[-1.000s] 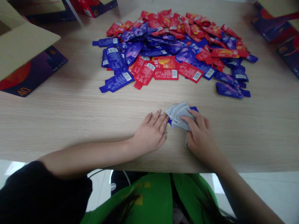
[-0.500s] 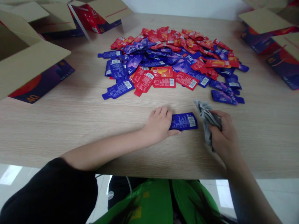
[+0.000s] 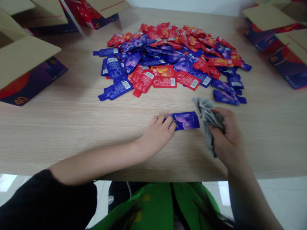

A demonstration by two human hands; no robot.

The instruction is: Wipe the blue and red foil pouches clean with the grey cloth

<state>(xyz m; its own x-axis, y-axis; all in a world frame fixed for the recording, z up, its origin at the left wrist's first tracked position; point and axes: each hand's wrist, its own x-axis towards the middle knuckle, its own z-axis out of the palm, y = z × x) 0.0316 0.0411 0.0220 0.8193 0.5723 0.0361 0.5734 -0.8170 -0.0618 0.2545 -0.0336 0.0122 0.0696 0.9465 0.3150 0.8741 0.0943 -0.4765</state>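
A purple sachet (image 3: 187, 120) lies on the wooden table with its picture side up, between my two hands. My left hand (image 3: 159, 129) grips its left end, fingers curled over the top. In my right hand (image 3: 227, 135) is a crumpled grey cloth (image 3: 208, 116), bunched between thumb and fingers just right of the sachet's free end. Beyond both hands spreads a heap of red sachets (image 3: 164, 82) and purple sachets (image 3: 116, 89), overlapping one another, some showing barcodes.
Open cardboard boxes with red and purple printing stand at the left (image 3: 35, 80), the back left (image 3: 103, 19) and the right (image 3: 287, 60). The table (image 3: 83, 127) has its near edge close to my body.
The sachet under my left hand has turned from its barcode side to its picture side, and my fingers have shifted on its end. The cloth stays in my right hand.
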